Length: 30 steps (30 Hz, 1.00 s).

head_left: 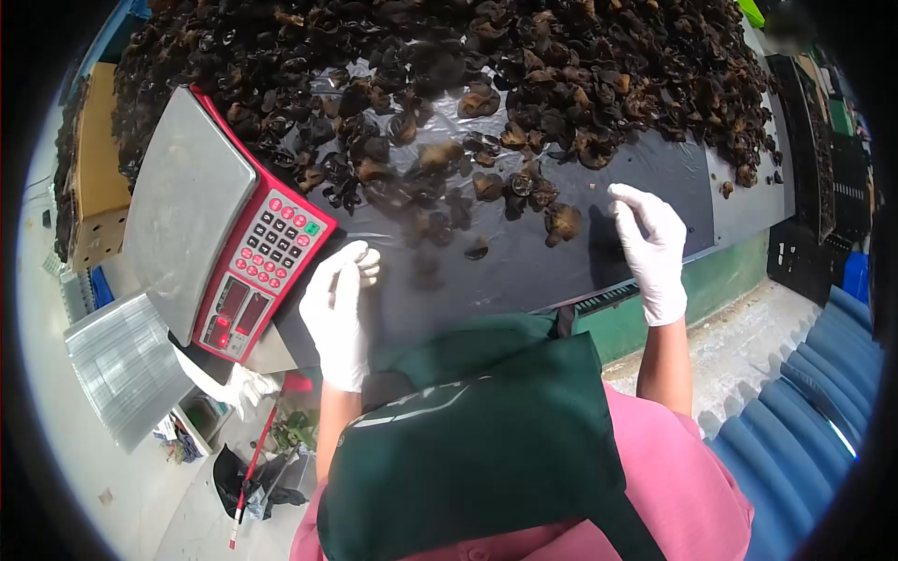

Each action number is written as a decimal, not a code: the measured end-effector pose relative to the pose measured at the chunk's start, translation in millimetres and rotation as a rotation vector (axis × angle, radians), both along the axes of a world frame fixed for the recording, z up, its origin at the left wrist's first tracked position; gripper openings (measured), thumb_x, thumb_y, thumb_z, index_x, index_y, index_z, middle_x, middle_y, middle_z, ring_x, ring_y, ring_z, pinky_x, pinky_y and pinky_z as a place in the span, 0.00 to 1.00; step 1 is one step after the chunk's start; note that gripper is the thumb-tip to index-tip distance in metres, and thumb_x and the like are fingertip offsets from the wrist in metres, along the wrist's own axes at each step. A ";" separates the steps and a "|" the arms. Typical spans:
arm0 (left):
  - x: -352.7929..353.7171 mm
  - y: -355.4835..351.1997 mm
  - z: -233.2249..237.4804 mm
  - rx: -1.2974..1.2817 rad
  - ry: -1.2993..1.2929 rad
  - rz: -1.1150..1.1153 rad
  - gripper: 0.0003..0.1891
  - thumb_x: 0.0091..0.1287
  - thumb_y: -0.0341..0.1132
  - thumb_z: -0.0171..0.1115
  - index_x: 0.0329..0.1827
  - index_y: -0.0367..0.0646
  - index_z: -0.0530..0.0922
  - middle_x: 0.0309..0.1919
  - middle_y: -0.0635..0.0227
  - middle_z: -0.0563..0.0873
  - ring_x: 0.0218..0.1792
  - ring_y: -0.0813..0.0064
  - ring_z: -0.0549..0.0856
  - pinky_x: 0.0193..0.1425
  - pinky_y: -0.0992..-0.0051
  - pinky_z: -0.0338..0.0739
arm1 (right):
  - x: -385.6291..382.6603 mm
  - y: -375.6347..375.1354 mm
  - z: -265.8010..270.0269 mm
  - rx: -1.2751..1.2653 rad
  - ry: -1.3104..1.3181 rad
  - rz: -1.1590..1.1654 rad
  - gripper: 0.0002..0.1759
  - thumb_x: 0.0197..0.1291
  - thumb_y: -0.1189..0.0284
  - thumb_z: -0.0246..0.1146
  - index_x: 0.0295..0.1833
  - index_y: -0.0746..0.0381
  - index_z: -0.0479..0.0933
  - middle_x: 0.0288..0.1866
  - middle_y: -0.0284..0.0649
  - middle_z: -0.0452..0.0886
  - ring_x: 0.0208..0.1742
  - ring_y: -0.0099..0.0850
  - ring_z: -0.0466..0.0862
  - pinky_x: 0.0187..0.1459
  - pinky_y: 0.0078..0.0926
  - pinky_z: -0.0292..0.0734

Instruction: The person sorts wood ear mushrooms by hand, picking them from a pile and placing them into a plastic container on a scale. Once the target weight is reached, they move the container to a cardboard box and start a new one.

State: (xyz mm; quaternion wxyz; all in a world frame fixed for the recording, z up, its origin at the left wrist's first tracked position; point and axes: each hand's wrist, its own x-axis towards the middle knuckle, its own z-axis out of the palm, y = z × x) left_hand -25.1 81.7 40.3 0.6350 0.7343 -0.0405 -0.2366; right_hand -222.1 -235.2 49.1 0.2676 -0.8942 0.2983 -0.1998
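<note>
Dark, curled pieces [561, 222] lie on the sheeted table [524, 266], beyond the left hand [339, 313] and just beside the right hand [652, 252], apart from both. Left fingers are bent together, any pinch indeterminable; right fingers curl loosely, tips parted. A scale [245, 262] stands left.

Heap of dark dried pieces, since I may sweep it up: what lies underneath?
Through gaps in the heap of dark dried pieces, and at its front, dark shiny sheeting shows. Where the pieces lie densely, they cover whatever is below.
</note>
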 end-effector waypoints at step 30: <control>-13.7 -16.6 -1.7 0.373 -0.758 -0.542 0.31 0.57 0.35 0.79 0.64 0.41 0.77 0.50 0.52 0.85 0.50 0.49 0.87 0.52 0.59 0.84 | 85.5 95.9 55.0 -0.035 0.746 0.584 0.15 0.58 0.65 0.67 0.51 0.54 0.83 0.35 0.42 0.85 0.40 0.42 0.86 0.42 0.44 0.77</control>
